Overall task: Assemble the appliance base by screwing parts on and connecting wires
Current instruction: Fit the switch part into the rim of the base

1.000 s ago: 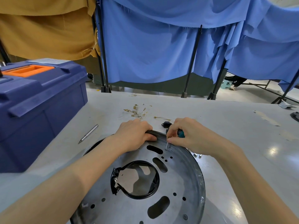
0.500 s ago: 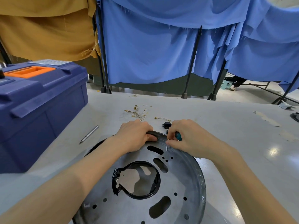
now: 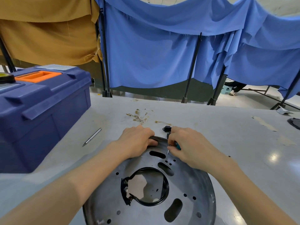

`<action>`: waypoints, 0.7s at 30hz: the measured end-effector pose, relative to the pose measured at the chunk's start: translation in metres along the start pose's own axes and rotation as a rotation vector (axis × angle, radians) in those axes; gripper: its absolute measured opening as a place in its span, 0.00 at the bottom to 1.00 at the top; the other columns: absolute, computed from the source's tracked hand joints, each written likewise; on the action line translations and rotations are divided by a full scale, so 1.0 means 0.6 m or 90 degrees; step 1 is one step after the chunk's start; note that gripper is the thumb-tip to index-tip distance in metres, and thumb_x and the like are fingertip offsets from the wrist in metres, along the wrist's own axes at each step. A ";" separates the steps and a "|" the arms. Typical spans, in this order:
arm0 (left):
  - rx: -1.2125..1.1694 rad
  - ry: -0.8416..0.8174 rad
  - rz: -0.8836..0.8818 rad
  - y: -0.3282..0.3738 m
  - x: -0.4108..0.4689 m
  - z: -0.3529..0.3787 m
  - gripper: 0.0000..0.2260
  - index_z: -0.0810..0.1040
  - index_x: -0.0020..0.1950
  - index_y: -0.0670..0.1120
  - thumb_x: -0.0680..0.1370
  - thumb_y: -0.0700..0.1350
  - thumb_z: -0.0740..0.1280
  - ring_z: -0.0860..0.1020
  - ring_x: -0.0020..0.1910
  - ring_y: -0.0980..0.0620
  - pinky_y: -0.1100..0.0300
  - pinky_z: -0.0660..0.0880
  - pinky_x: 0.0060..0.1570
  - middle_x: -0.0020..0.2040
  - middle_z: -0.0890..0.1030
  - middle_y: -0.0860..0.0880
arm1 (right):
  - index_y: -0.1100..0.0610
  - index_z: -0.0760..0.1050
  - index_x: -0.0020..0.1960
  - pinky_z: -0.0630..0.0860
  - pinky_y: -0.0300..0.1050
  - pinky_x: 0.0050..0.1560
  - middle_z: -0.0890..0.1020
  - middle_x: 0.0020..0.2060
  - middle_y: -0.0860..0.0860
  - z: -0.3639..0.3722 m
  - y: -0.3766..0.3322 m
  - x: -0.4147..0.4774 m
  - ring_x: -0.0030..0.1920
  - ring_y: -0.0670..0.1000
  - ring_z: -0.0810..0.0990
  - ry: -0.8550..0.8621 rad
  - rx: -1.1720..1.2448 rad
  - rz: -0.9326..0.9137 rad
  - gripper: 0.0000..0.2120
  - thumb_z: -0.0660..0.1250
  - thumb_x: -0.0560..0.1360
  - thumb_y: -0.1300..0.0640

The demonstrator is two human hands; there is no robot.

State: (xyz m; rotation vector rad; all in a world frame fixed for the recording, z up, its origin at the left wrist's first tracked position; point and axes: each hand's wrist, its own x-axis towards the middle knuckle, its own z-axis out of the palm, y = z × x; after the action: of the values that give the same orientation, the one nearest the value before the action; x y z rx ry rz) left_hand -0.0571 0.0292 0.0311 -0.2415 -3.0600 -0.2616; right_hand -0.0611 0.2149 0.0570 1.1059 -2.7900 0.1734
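Observation:
A round grey metal appliance base [image 3: 191, 184] with slots, holes and a black-rimmed centre opening lies on the table in front of me. My left hand [image 3: 136, 142] grips its far rim, fingers curled over the edge. My right hand [image 3: 190, 146] holds a small teal-handled screwdriver [image 3: 177, 146], whose metal tip points down at the plate near the far rim. A small black part [image 3: 167, 128] lies just beyond the rim, partly hidden by my right hand. Loose thin wires with brass terminals [image 3: 139, 116] lie further back.
A large blue toolbox [image 3: 40, 108] with an orange handle stands at the left on the grey table [image 3: 235, 135]. A silver pen-like tool [image 3: 92, 136] lies between the toolbox and the base. Blue and tan curtains on black stands hang behind the table.
My right hand has shifted slightly on the screwdriver at the same spot near the rim. The left hand stays on the rim and the base has not moved.

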 end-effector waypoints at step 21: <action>0.048 0.064 0.046 0.026 -0.012 -0.015 0.14 0.70 0.46 0.46 0.83 0.56 0.56 0.75 0.46 0.42 0.54 0.64 0.38 0.44 0.77 0.46 | 0.57 0.76 0.52 0.74 0.51 0.49 0.73 0.50 0.49 -0.010 -0.008 -0.041 0.47 0.54 0.76 0.039 -0.028 0.083 0.12 0.58 0.82 0.52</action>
State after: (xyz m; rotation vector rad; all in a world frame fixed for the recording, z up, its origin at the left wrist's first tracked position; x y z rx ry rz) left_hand -0.0472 0.0416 0.0418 -0.3234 -2.9479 -0.1483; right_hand -0.0396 0.2289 0.0591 0.8936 -2.7986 0.1563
